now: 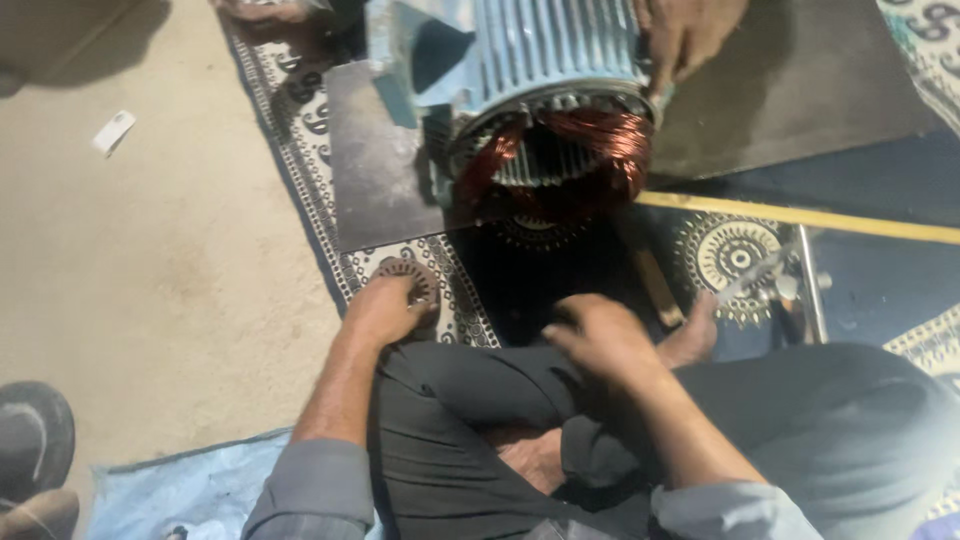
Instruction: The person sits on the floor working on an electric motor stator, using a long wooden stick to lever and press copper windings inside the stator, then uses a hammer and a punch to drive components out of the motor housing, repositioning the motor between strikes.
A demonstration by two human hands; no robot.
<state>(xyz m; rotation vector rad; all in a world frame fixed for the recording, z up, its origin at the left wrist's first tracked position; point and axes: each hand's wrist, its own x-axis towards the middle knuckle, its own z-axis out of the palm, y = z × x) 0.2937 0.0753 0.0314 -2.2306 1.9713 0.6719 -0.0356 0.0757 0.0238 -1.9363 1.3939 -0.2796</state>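
Up close, the left hand [388, 305] presses palm-down on the patterned mat [300, 150], fingers spread and flat, gripping nothing; whether it covers some small part I cannot tell, since the fingertips hide the round motif beneath. The right hand [600, 338] hangs over the dark middle of the mat, blurred, its fingers curled loosely inward; whether it holds anything cannot be made out. Far from both hands, beyond the crossed legs in dark trousers [480, 420], lies the motor stator [552, 110], a ribbed pale-blue housing on its side with its open end facing near, copper windings [600, 135] bulging from the rim. The top of the housing is cut off by the frame's far edge. Another person's hand [690, 35] rests on the housing's far right side, its wrist out of view. The stator sits on a dark flat board [375, 170] laid over the mat. A yellow strip [800, 217] runs right from the stator to the frame edge. Near it lies a wooden-handled tool [655, 285], partly hidden by the right hand, and a metal tool [805, 285], hard to identify. A bare foot [693, 335] peeps beside the right hand. At far left, a dark shoe [35, 435] is cut off by the edge.
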